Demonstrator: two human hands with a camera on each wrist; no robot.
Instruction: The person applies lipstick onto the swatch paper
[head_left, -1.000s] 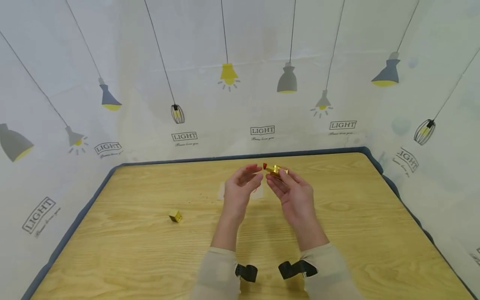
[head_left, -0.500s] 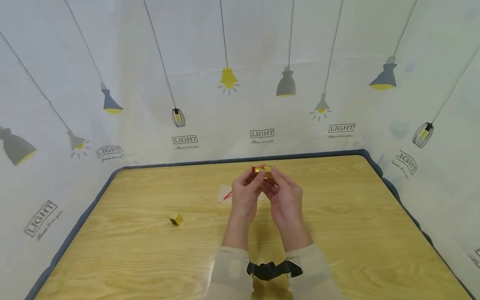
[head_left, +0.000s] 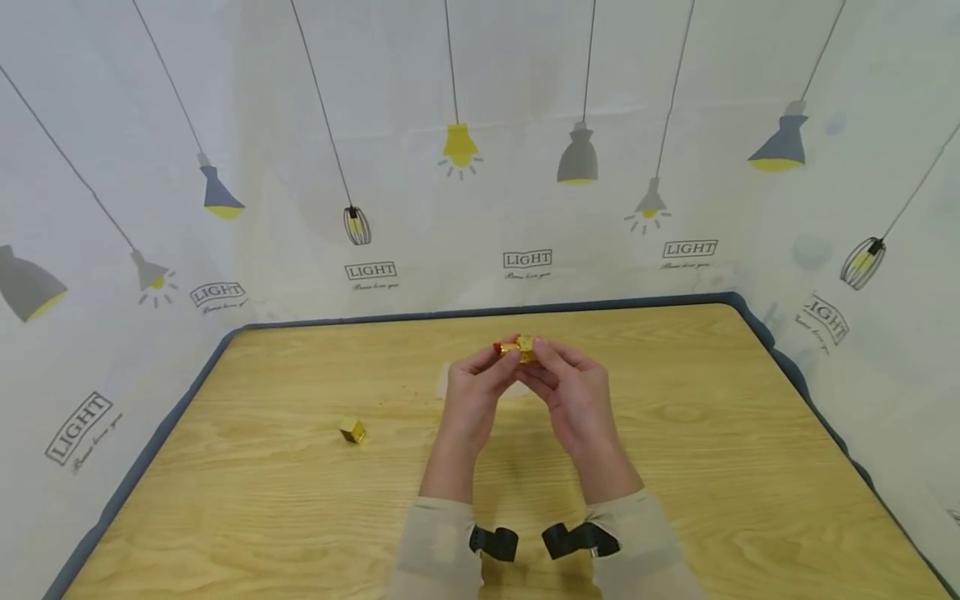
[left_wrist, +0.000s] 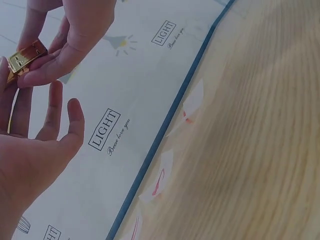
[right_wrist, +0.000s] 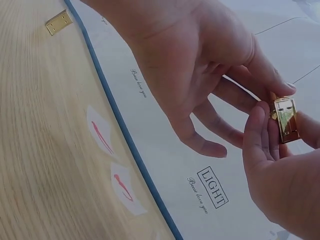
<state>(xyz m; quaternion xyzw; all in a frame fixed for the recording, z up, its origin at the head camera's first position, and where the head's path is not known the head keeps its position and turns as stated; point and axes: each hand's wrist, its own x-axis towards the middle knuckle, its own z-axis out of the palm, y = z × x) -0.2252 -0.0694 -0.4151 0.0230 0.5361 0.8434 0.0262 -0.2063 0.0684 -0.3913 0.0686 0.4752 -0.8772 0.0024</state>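
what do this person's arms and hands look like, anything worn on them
The left sleeve and right sleeve are pale beige and end short of the hands. A black strap-like piece juts inward near each cuff. The left hand and right hand are bare, without gloves.

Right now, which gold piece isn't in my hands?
The small gold block lying on the table, toward the left; the red-tipped gold piece is held.
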